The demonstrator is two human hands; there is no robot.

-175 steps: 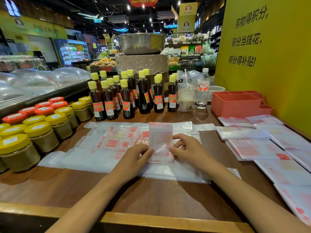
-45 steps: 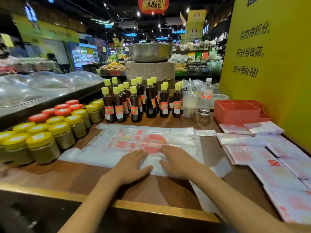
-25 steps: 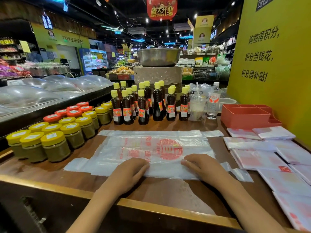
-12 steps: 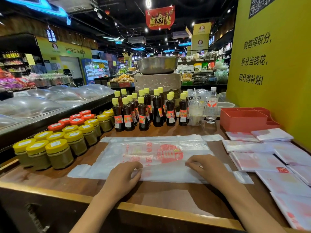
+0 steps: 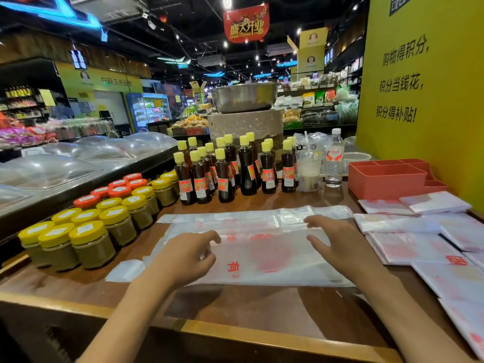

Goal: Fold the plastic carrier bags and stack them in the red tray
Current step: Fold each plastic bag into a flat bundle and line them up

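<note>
Translucent white plastic carrier bag with red print [image 5: 264,247] lies flat across the middle of the brown wooden counter [image 5: 248,305], its long side parallel to the near edge. Its near portion appears doubled over toward the far side, so I judge the first lengthwise fold to be under way, not finished.

My left hand [image 5: 186,258] and my right hand [image 5: 337,244] are well apart, one toward each end of the bag. Fingers of both are spread and loosely bent, hovering at or just above the film; neither grips anything. Whether the fingertips touch the plastic cannot be told.

The red plastic compartment tray [image 5: 390,179] stands at the far right corner of the counter, against the yellow wall [image 5: 419,100]. No bag shows above its rim; its interior is largely hidden.

Folded white bags with red print [image 5: 419,231] lie in a loose spread along the right edge, near the tray but outside it.

Status: several bags folded, none visibly stacked. Remaining: complete this bag's folds, then transfer all folded bags into the tray.
</note>
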